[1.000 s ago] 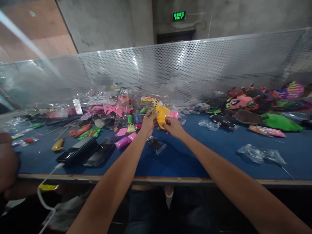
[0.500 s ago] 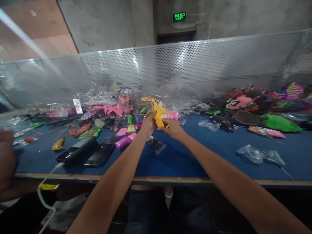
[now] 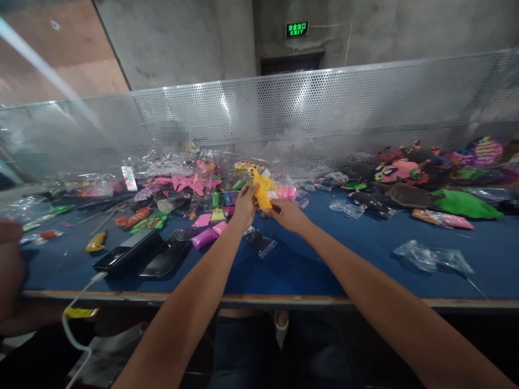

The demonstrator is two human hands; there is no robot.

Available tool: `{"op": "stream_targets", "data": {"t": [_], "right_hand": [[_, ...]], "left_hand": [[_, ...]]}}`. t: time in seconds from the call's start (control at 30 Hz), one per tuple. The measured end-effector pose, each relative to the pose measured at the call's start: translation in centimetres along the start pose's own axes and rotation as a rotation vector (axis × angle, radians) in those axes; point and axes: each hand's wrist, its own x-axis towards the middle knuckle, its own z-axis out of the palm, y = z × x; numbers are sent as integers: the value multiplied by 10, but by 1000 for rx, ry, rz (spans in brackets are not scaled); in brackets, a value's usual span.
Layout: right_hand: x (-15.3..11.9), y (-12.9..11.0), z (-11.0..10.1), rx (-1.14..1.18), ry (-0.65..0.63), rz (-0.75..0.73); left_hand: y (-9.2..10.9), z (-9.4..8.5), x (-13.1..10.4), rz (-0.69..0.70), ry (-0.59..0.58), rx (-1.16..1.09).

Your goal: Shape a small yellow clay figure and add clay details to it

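Note:
A yellow figure (image 3: 263, 190), with dark and white marks like an eye near its top, is held up over the middle of the table. My left hand (image 3: 245, 206) is closed on its left side. Closed fingers of my right hand (image 3: 286, 214) grip the lower right part, where a small dark piece shows at the fingertips. Below the hands lies a small clear bag with black contents (image 3: 261, 243). To the left are pink and purple packets (image 3: 205, 236) and a yellow packet (image 3: 218, 214). Pink rolls in plastic (image 3: 286, 192) sit just behind my right hand.
A black power bank (image 3: 126, 253) with a white cable and a black phone-like case (image 3: 168, 256) lie front left. Soft toys (image 3: 405, 173) and a green cloth piece (image 3: 464, 204) are at right. A perforated metal screen (image 3: 243, 113) stands behind. Another person's arm (image 3: 10, 265) is far left.
The yellow figure has turned slightly, so the eye-like marks at its top show more. My right fingers have shifted a little and cover more of the dark piece.

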Motion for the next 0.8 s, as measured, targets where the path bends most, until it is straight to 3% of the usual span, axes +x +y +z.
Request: {"op": "stream_targets", "data": {"t": [0.23,0.5,0.8], "right_hand": [[-2,-2,-1,-134,-10,-59],[-5,-12,-2,-410,-37,-107],[-4,-2,-11,-552,-90,-262]], "left_hand": [[2,4,-4,-5,-49,73],[4,5,-2,-71,33,97],[5,4,-4,-195,-92,93]]}}
